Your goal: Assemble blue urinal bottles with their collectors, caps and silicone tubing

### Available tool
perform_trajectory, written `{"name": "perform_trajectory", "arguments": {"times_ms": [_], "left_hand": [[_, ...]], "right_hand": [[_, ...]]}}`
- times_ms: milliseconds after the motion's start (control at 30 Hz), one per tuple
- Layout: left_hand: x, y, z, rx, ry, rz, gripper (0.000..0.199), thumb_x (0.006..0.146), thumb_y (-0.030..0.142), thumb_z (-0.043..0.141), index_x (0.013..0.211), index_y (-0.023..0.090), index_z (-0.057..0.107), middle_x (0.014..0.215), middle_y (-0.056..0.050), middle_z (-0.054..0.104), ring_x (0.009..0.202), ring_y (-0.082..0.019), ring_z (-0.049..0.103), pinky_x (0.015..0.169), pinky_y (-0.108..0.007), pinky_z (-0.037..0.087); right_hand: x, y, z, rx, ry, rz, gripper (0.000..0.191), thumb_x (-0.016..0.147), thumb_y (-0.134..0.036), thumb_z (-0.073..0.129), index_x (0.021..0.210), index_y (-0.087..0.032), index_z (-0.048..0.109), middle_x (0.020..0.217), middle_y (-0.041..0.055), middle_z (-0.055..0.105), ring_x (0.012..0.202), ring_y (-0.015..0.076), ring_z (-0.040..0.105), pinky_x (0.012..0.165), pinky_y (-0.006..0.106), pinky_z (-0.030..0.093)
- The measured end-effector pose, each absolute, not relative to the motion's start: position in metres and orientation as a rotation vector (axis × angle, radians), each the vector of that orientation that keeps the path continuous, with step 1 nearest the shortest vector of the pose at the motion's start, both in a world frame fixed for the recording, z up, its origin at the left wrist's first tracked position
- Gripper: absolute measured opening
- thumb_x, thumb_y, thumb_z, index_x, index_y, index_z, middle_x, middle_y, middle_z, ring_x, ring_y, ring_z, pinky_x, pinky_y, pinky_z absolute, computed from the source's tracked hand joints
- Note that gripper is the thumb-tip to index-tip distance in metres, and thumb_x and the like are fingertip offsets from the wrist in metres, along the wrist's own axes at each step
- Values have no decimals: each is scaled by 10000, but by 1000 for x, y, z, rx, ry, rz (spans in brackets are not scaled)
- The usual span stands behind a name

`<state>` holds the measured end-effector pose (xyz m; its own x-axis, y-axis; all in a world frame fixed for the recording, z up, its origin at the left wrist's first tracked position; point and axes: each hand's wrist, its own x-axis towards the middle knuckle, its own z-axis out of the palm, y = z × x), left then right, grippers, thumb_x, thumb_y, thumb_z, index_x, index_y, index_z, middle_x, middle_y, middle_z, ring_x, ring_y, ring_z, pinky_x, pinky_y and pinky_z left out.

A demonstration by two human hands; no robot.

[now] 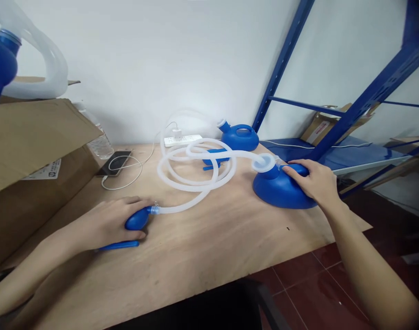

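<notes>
My left hand (109, 222) is closed round a blue funnel-like piece (137, 220) at the left of the wooden table. A translucent white hose (182, 208) is joined to that piece by a clear collar with a small wire clip. The hose lies in loops mid-table and runs to the white cap of a blue jug (281, 190) at the right. My right hand (312, 178) grips the jug's handle from above. Under my left hand a flat blue strip (122, 245) lies on the table.
At the back stand another blue jug (242, 136), a blue part (216, 156) and a white power strip (187, 140). A phone (116, 162) with its cable, a clear bottle (101, 140) and a cardboard box (37, 137) are at left, a blue shelf (299, 156) at right.
</notes>
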<state>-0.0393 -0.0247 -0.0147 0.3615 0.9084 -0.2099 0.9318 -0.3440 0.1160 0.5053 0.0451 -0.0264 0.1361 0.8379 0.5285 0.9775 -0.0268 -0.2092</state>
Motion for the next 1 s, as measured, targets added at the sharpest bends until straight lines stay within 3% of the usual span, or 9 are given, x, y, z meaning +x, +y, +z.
{"name": "perform_trajectory", "arguments": {"times_ms": [233,367,500,600,733,900,1000], "left_hand": [[-7,-34,15,2583,1617,385,666,829,685,707,1407,356,684,1248,-53,784,1000,-328,760,842,-401,584],[40,-19,42,2717,1536,517,636,825,647,723,1353,293,717,1258,-80,774,1024,-344,743,855,-426,575],[93,5,65,2847,1506,511,520,873,523,704,1346,306,710,1246,-66,770,1070,-339,733,827,-395,552],[127,27,82,2910,1576,553,490,926,550,658,1334,283,698,1219,-81,757,1049,-341,730,805,-398,540],[163,60,97,2957,1634,546,528,888,553,719,1322,254,691,1201,-102,741,1084,-368,714,844,-423,539],[204,102,83,2920,1397,478,487,806,543,768,1200,257,753,1089,-80,758,1077,-369,709,900,-449,549],[233,120,59,2616,1229,472,434,753,480,817,1071,190,766,1079,-130,767,1118,-409,696,952,-495,545]], "right_hand": [[501,44,-23,-1970,-1669,-236,555,941,-675,493,1092,-228,784,1233,145,798,1175,393,705,919,445,503],[499,49,-19,-2077,-1513,-213,528,942,-696,532,1051,-237,771,1195,140,807,1146,382,697,865,417,479],[500,58,-17,-2151,-1411,-188,567,939,-752,554,1049,-240,770,1157,156,804,1131,393,690,878,429,487],[506,67,-17,-2178,-1344,-187,610,944,-771,548,1120,-235,781,1214,177,797,1170,424,687,929,488,505],[520,76,-16,-2231,-1248,-202,647,963,-753,544,1230,-210,772,1306,205,777,1243,444,674,996,525,499],[531,81,-18,-2265,-1193,-236,636,973,-735,551,1251,-209,776,1304,204,780,1246,436,680,981,506,513],[537,81,-19,-2252,-1190,-245,602,979,-715,562,1245,-221,780,1315,192,776,1256,431,674,990,504,511]]}}
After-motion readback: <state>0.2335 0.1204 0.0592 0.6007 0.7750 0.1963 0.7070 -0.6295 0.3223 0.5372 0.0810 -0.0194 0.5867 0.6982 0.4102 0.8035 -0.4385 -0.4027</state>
